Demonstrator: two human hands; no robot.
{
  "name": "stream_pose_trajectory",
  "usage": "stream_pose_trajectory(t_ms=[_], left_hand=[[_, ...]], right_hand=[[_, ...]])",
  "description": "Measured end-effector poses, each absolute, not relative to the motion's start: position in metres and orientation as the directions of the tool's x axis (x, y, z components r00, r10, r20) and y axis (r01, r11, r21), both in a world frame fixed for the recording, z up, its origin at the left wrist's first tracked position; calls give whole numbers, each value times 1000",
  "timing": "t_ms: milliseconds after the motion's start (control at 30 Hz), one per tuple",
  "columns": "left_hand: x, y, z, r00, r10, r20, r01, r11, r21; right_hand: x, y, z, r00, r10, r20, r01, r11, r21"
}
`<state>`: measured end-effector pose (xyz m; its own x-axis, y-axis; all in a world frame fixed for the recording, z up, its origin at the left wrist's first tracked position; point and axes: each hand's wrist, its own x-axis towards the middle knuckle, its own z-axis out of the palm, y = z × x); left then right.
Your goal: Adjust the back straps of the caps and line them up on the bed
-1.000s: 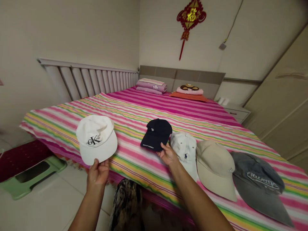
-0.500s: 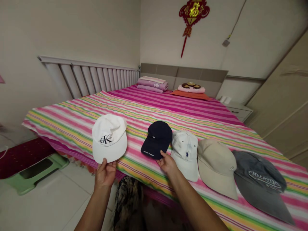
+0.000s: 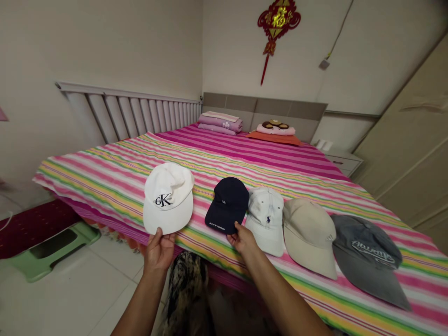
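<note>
Hands: left hand (image 3: 159,252) pinches the white cap (image 3: 168,198) by its brim, raised at the edge of the bed (image 3: 245,158); right hand (image 3: 243,241) pinches the brim of the navy cap (image 3: 227,205), which lies on the bed.
Row: pale cap (image 3: 264,219), beige cap (image 3: 310,235), gray cap (image 3: 364,252), side by side.
Risk: a slack pinch could drop the white cap to the floor (image 3: 105,289); tugging the navy cap could shift the pale cap beside it.

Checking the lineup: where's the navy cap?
Head view: the navy cap lies on the bed, left of the pale blue cap, by the right hand.
</note>
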<state>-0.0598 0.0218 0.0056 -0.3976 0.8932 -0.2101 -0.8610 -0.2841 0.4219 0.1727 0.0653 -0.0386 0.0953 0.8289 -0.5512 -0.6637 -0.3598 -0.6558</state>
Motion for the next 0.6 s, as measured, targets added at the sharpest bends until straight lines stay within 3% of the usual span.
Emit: stream_pose_trajectory(t_ms=[433,600], left_hand=[[-50,8,16,-274,953,-129,-888,-199,414],[-34,-12,3,-30,996,-80,-918,4,397]], right_hand=[[164,7,-11,217,823,-525,-682,-257,-684],[166,-23,27,82,911,-404,-635,-264,-726]])
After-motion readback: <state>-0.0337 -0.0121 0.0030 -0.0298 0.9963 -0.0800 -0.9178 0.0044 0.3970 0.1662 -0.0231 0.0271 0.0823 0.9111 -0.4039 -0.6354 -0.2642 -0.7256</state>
